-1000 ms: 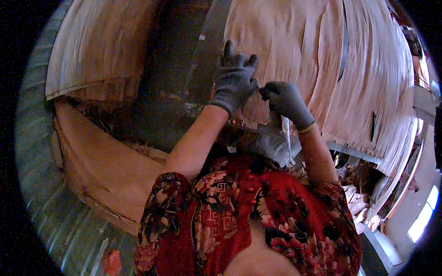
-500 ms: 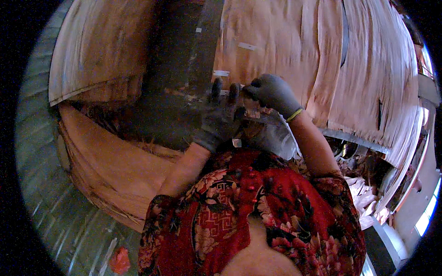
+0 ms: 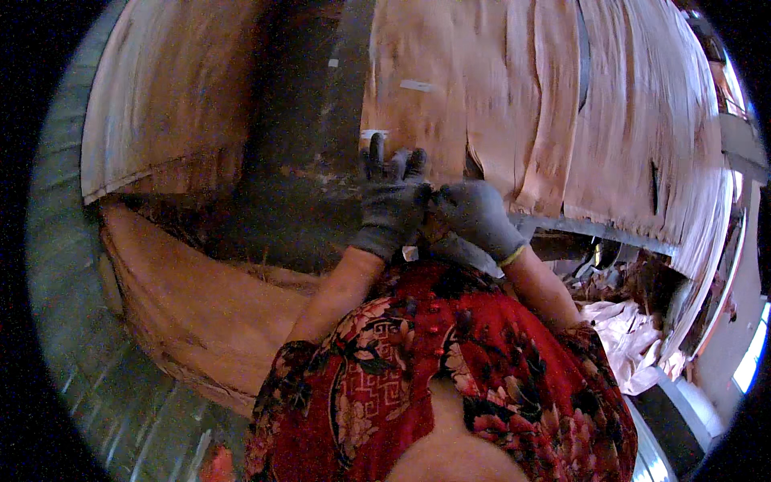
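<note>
Both my hands wear dark grey gloves and meet at the near edge of a wide sheet of wood veneer [image 3: 498,104]. My left hand [image 3: 392,210] has several fingers stretched forward and apart. Its thumb side is drawn in against the right hand, pinched on something too small and dark to make out. My right hand [image 3: 475,215], with a yellow-edged cuff, is closed, its fingertips turned toward the left hand; what it grips is hidden. Two short white tape strips [image 3: 418,86] [image 3: 374,134] lie on the veneer's left part. Below the hands hangs a greyish bag-like piece [image 3: 466,251], partly covered.
Another veneer stack [image 3: 165,96] stands left, across a dark gap [image 3: 301,120]. A brown curved sheet [image 3: 209,297] lies near my left arm. Crumpled pale scraps [image 3: 622,341] sit at right below the table edge [image 3: 598,233]. A red object [image 3: 217,464] is at lower left.
My right hand has come down toward my body, beside the left hand. The left hand's fingers now show more clearly. A pale brown piece between the hands is now mostly covered.
</note>
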Tool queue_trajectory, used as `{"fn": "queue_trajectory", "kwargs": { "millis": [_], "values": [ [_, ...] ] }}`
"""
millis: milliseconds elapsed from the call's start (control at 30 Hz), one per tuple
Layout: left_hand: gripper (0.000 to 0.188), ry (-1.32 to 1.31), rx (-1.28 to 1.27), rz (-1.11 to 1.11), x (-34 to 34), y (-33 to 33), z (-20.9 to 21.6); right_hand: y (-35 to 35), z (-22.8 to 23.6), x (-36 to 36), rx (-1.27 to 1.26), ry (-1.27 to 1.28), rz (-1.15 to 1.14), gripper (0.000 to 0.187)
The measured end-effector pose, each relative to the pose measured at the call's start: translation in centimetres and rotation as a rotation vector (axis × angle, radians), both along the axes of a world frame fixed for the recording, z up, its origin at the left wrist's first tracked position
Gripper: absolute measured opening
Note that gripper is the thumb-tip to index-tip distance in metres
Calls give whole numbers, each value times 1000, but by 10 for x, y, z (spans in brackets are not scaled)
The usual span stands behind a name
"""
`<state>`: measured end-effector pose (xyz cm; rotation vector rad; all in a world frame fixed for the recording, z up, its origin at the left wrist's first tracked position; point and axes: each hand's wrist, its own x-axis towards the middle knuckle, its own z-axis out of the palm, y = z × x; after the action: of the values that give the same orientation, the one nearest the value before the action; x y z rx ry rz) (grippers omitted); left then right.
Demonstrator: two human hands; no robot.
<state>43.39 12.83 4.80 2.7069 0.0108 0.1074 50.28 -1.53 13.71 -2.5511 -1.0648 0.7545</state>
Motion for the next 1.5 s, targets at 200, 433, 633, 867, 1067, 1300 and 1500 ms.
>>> {"fn": "queue_trajectory", "kwargs": {
  "millis": [200, 433, 633, 867, 1067, 1300, 1500],
  "values": [
    [60, 25, 47, -127, 1, 7, 37, -70, -15, -16, 371, 293, -550, 13],
    [74, -225, -162, -203, 29, -22, 63, -102, -12, -46, 533, 470, -957, 17],
    [59, -326, -8, -349, 67, -41, 32, -115, -17, -62, 789, 699, -1346, 19],
    [54, -455, -17, -478, 100, -45, 30, -108, -20, -67, 968, 778, -1304, 27],
    [58, -447, -134, -478, 115, -47, 31, -87, -8, -47, 1361, 1049, -1534, 21],
    [62, -311, -244, -508, 120, -40, 41, -95, -22, -24, 1564, 1436, -1515, 18],
    [64, -541, -14, -531, 109, -33, 50, -108, -12, -15, 1711, 1629, -1423, 19]
  ]
}}
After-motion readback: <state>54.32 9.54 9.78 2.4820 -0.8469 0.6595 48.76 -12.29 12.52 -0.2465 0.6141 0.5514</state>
